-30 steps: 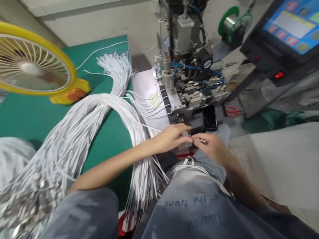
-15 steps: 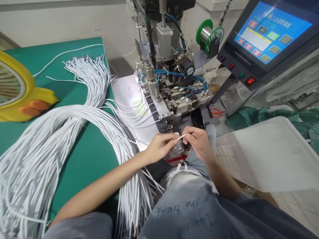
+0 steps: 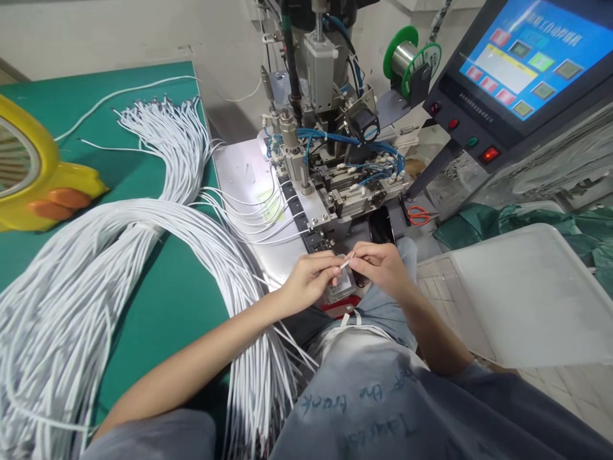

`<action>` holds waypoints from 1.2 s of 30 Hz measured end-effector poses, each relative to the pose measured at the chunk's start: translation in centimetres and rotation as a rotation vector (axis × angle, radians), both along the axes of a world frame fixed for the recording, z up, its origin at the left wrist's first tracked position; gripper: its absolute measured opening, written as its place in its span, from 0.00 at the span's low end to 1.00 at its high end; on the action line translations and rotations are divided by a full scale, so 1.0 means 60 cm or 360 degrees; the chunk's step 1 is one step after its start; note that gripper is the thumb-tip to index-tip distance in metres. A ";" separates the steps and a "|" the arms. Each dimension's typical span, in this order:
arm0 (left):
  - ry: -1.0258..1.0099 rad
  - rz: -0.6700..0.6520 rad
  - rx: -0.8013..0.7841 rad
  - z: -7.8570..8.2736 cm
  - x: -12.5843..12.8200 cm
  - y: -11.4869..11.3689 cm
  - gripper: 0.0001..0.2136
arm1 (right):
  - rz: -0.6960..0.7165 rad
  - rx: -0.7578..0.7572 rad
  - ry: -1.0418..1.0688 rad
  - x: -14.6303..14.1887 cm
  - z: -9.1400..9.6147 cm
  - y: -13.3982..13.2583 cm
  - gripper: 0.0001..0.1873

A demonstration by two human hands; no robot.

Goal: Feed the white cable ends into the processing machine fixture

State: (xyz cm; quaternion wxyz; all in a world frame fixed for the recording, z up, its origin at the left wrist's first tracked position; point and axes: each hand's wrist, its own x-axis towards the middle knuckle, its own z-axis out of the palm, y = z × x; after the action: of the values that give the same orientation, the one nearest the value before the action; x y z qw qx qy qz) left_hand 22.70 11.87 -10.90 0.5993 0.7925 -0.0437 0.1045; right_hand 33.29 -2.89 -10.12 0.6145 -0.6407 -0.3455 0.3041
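My left hand (image 3: 309,278) and my right hand (image 3: 383,266) meet just in front of a small machine (image 3: 330,160) with blue hoses. Between their fingertips both pinch the end of one thin white cable (image 3: 347,260). A big bundle of white cables (image 3: 158,243) lies over the green mat (image 3: 158,300) on my left and hangs off its near edge by my left forearm. A few loose cables (image 3: 249,214) lie on the machine's metal plate. Under my hands sits a small clear box (image 3: 341,289).
A touch screen panel (image 3: 522,57) with red and green buttons stands at the right. A green wire spool (image 3: 407,57) sits behind the machine. Red scissors (image 3: 418,216) and a dark phone (image 3: 380,225) lie beside it. A yellow fan (image 3: 33,179) stands left, a white tray (image 3: 527,300) right.
The view swung from the fan toward the machine. My hands rose slightly and the right hand's pinch on the cable end came closer to the left fingertips.
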 end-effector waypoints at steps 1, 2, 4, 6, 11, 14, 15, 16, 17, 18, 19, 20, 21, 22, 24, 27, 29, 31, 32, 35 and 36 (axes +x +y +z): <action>-0.0053 0.0015 0.0085 -0.002 0.000 0.001 0.12 | 0.0047 -0.0047 -0.0033 0.005 0.002 0.000 0.10; -0.0100 0.0030 0.0165 -0.004 0.000 0.001 0.12 | 0.0083 -0.0094 -0.0066 0.010 0.003 -0.001 0.10; -0.0175 0.0064 0.0303 -0.007 0.001 0.002 0.12 | 0.0096 -0.0161 -0.0123 0.015 0.005 0.000 0.10; -0.0238 0.0109 0.0377 -0.009 0.001 0.001 0.11 | 0.0044 -0.0153 -0.0147 0.014 0.004 0.001 0.11; -0.0353 0.0137 0.0263 -0.010 0.003 -0.002 0.08 | -0.0163 -0.0024 0.0011 -0.009 -0.011 0.005 0.12; -0.0382 0.0101 0.0123 -0.007 0.004 -0.003 0.07 | -0.0264 0.0038 0.0065 -0.024 -0.025 0.006 0.12; -0.0381 0.0093 0.0089 -0.006 0.004 -0.003 0.06 | -0.0289 0.0068 0.0066 -0.029 -0.030 0.007 0.11; -0.0372 0.0087 0.0064 -0.005 0.004 -0.003 0.06 | -0.0318 0.0102 0.0059 -0.033 -0.034 0.007 0.11; -0.0356 0.0083 0.0048 -0.004 0.004 -0.003 0.05 | -0.0351 0.0130 0.0049 -0.037 -0.037 0.008 0.10; -0.0339 0.0083 0.0039 -0.004 0.004 -0.004 0.05 | -0.0391 0.0146 0.0032 -0.041 -0.039 0.008 0.10; -0.0322 0.0087 0.0034 -0.004 0.003 -0.004 0.05 | -0.0434 0.0148 0.0008 -0.044 -0.040 0.009 0.10; -0.0308 0.0091 0.0033 -0.004 0.003 -0.004 0.06 | -0.0474 0.0135 -0.0023 -0.046 -0.040 0.010 0.10; -0.0296 0.0104 0.0032 -0.004 0.003 -0.004 0.06 | -0.0507 0.0112 -0.0058 -0.048 -0.040 0.010 0.11; -0.0283 0.0125 0.0030 -0.004 0.002 -0.005 0.06 | -0.0528 0.0091 -0.0090 -0.050 -0.039 0.010 0.11; -0.0214 0.0151 -0.0018 -0.003 0.001 -0.005 0.07 | -0.0526 0.0083 -0.0104 -0.050 -0.036 0.011 0.12; 0.0019 0.0057 -0.0273 0.002 -0.001 -0.003 0.08 | -0.0414 0.0166 0.0071 -0.047 -0.032 0.012 0.12; 0.0158 -0.0056 -0.0453 0.006 -0.002 -0.002 0.09 | -0.0291 0.0235 0.0283 -0.045 -0.030 0.013 0.13; 0.0221 -0.0119 -0.0519 0.011 -0.003 -0.002 0.10 | -0.0177 0.0248 0.0470 -0.042 -0.029 0.014 0.14; 0.0232 -0.0135 -0.0514 0.012 -0.003 -0.002 0.11 | -0.0136 0.0232 0.0535 -0.041 -0.027 0.015 0.15; 0.0181 -0.0141 -0.0336 0.013 -0.002 -0.002 0.13 | -0.0055 0.0173 0.0560 -0.031 -0.022 0.013 0.17; 0.0118 -0.0118 -0.0208 0.011 -0.003 -0.001 0.14 | -0.0032 0.0149 0.0494 -0.026 -0.019 0.012 0.17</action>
State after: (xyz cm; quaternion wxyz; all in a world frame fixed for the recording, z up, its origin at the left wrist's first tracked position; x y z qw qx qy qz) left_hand 22.55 11.79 -10.25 0.6544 0.7528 -0.0438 0.0554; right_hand 31.75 -2.18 -11.27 0.6928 -0.5601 -0.2537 0.3768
